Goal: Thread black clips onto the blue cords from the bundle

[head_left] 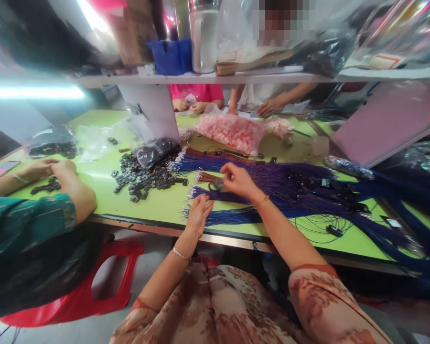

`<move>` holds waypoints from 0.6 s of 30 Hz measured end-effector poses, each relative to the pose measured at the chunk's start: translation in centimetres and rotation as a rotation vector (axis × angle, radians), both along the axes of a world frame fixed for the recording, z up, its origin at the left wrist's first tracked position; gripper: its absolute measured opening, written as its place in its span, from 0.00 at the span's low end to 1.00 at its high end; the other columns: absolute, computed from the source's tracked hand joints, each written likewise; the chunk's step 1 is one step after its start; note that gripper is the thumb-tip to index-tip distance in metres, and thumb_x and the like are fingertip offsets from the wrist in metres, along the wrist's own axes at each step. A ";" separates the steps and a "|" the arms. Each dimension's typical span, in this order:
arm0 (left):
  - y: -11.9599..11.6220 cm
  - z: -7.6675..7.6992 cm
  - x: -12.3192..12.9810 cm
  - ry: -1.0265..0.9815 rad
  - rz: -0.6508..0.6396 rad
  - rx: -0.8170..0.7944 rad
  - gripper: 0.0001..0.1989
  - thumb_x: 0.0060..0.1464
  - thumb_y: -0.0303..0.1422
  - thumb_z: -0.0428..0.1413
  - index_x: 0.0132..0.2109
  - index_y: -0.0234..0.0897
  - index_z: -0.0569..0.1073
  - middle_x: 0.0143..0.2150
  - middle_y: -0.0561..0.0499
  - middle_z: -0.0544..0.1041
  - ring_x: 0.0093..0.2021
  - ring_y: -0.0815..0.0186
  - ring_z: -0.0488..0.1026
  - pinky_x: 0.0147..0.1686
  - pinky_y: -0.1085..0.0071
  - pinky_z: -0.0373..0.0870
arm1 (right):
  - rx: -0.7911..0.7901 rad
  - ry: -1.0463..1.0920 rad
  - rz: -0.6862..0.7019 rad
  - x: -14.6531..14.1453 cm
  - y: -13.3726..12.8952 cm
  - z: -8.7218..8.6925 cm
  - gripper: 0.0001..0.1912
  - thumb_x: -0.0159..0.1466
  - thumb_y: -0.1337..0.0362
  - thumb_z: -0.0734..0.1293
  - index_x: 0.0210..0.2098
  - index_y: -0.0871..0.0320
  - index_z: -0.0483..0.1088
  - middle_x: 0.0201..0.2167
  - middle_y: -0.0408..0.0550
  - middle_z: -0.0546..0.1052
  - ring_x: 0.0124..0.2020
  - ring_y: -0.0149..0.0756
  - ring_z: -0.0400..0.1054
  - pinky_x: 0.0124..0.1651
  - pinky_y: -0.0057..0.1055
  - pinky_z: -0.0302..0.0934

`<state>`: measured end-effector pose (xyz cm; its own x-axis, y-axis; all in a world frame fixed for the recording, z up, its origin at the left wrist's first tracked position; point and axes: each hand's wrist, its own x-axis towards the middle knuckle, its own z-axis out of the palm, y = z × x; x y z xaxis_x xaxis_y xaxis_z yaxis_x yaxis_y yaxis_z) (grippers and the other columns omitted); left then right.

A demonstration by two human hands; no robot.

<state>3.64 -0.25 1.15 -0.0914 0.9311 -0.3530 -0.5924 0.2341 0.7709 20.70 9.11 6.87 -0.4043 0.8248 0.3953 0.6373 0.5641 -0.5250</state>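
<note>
My left hand [199, 214] is at the table's front edge, fingers stretched out beside the silvery tips of a blue wire bundle [229, 217]. No object shows in it. Above and to its right, my right hand [238, 180] is curled in a pinch over the wires; whatever is between its fingertips is too small to make out. Close to those fingertips lies a dark ring-shaped item [216, 185], its kind unclear. Brown wires [204, 177] and purple-blue wires [283, 184] run rightward under and past my right hand.
Small black connectors [143, 177] are heaped to the left, beside a dark bag [155, 152]. A bag of pink parts [232, 131] lies behind the wires. A shelf [308, 73] spans overhead. A co-worker's hands [59, 168] are at far left; other people's hands [270, 106] work opposite.
</note>
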 end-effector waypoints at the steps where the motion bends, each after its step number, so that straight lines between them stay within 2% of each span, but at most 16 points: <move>1: 0.0 0.0 0.0 0.008 -0.002 -0.008 0.12 0.55 0.37 0.57 0.43 0.36 0.69 0.49 0.42 0.73 0.45 0.64 0.75 0.56 0.60 0.65 | 0.030 0.070 -0.117 0.4 1.6 0.1 0.13 0.57 0.66 0.60 0.41 0.58 0.67 0.32 0.46 0.75 0.31 0.34 0.67 0.36 0.28 0.57; 4: 0.0 -0.1 0.1 0.036 -0.003 -0.014 0.11 0.55 0.37 0.57 0.43 0.35 0.70 0.51 0.40 0.72 0.47 0.63 0.75 0.57 0.60 0.63 | 0.028 0.083 -0.409 1.2 6.8 -0.2 0.11 0.59 0.64 0.59 0.38 0.59 0.69 0.35 0.50 0.76 0.35 0.38 0.68 0.41 0.32 0.59; 8: -0.1 -0.4 0.2 0.075 -0.001 0.004 0.11 0.54 0.36 0.58 0.43 0.35 0.70 0.50 0.42 0.72 0.47 0.64 0.74 0.57 0.60 0.63 | -0.180 -0.125 -0.560 0.9 11.3 -1.8 0.08 0.57 0.62 0.63 0.35 0.58 0.69 0.37 0.52 0.76 0.39 0.41 0.68 0.43 0.34 0.59; 11: -0.3 -0.5 0.3 0.092 0.002 0.024 0.11 0.53 0.35 0.59 0.42 0.35 0.70 0.49 0.43 0.72 0.46 0.65 0.74 0.57 0.61 0.64 | -0.245 -0.198 -0.588 0.2 12.3 -3.4 0.09 0.55 0.62 0.65 0.36 0.58 0.70 0.38 0.51 0.76 0.40 0.41 0.68 0.44 0.34 0.59; 14: -0.4 -0.6 0.4 0.094 -0.001 0.029 0.12 0.52 0.35 0.60 0.42 0.35 0.70 0.49 0.44 0.72 0.46 0.66 0.74 0.56 0.62 0.64 | -0.172 -0.165 -0.568 0.1 12.3 -4.3 0.10 0.56 0.66 0.62 0.37 0.59 0.70 0.37 0.51 0.76 0.39 0.39 0.67 0.44 0.33 0.58; 18: -0.4 -0.7 0.3 0.093 -0.011 0.046 0.13 0.51 0.35 0.61 0.42 0.35 0.70 0.48 0.44 0.72 0.46 0.65 0.74 0.56 0.61 0.64 | -0.025 -0.045 -0.566 1.8 11.5 -3.4 0.13 0.59 0.65 0.58 0.42 0.62 0.68 0.39 0.55 0.75 0.39 0.39 0.66 0.44 0.33 0.59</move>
